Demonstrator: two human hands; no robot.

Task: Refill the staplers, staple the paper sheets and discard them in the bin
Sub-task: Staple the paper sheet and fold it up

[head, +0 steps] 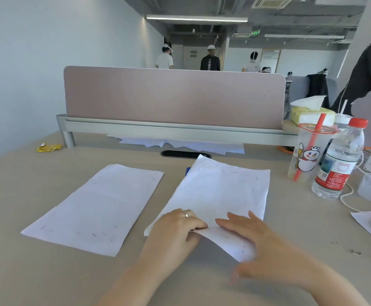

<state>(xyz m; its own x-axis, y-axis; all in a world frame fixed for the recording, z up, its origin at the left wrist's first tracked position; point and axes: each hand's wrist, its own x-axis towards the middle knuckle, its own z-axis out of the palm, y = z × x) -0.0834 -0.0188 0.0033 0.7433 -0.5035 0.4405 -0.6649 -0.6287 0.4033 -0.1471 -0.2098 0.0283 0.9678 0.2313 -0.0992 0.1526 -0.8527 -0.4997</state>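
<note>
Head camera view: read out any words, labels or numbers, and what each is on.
Nothing reads clearly enough to quote.
Water bottle: red label print, too blurred.
Plastic cup: snowman cartoon, no legible words.
Green ceiling sign: too small.
Black shirt: back print too small.
Paper sheets: staples only, no print.

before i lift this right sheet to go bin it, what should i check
1. Right sheet stapled: ok, staples show along its edges.
2. Left hand grip: ok, it pinches the sheet's near edge.
3. Right hand grip: not ok, it rests flat on the sheet, fingers straight.
4. Bin located: cannot tell, none in view.
5. Left sheet ready too: ok, staples along its edges, lying flat, untouched.
6. Water bottle and cup out of the way: ok, both stand apart to the right.
</note>
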